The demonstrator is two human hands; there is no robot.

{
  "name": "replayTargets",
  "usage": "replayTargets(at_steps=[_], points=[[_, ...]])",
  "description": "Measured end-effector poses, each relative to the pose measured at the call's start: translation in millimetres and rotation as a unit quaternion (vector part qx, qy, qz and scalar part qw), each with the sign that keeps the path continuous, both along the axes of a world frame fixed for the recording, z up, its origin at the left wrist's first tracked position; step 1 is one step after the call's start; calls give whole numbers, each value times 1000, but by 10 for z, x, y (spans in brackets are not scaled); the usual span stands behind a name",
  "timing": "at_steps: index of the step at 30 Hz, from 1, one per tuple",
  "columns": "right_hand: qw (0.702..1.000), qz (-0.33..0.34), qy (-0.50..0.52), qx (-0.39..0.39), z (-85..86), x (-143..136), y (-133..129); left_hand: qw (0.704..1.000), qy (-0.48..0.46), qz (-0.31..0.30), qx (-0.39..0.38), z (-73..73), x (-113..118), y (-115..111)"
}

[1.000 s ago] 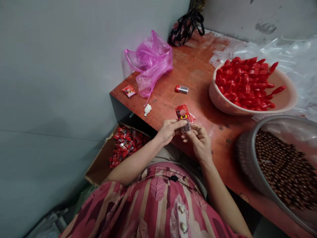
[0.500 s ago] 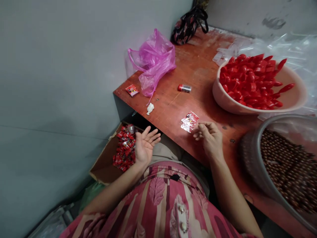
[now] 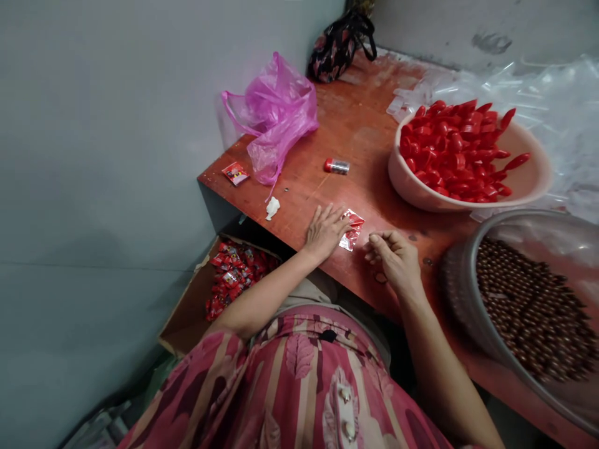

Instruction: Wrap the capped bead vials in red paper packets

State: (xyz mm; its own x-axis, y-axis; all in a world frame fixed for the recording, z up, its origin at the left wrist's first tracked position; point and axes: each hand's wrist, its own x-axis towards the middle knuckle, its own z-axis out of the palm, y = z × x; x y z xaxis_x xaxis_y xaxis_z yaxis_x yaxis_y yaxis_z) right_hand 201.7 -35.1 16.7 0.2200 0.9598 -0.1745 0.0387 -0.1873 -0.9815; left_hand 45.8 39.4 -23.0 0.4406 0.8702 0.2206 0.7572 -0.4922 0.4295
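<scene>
My left hand (image 3: 325,232) lies palm down on the tabletop, fingers stretched out. Its fingertips touch the left edge of a small shiny red-and-clear packet (image 3: 352,232), which is flat on the table. Just right of the packet is my right hand (image 3: 395,255), its thumb and fingers pinched together. Whatever is between them, if anything, cannot be made out. Beyond my hands a small clear tube with a red cap (image 3: 337,166) rests on its side. A similar red packet (image 3: 235,174) sits near the table's left corner.
A pink bowl (image 3: 416,190) holds red plastic pieces; clear plastic pieces (image 3: 556,106) lie behind it. At right stands a grey basin (image 3: 468,274) of brown beads. A cardboard box (image 3: 185,312) of red packed items is below the table edge. A pink bag (image 3: 281,103) lies near the wall.
My left hand has moved from above the box, palm up, to the table and turned palm down at the packet. My right hand stays beside the packet, still pinched. The view has shifted slightly.
</scene>
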Motion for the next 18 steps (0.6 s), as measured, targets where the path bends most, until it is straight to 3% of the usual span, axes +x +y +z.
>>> replayTargets(at_steps=[4, 8, 11, 14, 18], points=[[1000, -11, -20, -4, -23, -24, 115, 999, -52, 6, 12, -2, -34, -15], [999, -33, 34, -10, 4, -136, 275, 987, -153, -5, 45, 14, -55, -93], [998, -34, 56, 10, 76, -186, 385, 967, -255, -4, 2, 79, -102, -173], [999, 15, 44, 11, 167, -184, 472, 909, -380, 36, -167, 201, -203, -208], [988, 149, 17, -34, 249, -185, 610, 781, -472, 36, -408, 310, -348, -186]])
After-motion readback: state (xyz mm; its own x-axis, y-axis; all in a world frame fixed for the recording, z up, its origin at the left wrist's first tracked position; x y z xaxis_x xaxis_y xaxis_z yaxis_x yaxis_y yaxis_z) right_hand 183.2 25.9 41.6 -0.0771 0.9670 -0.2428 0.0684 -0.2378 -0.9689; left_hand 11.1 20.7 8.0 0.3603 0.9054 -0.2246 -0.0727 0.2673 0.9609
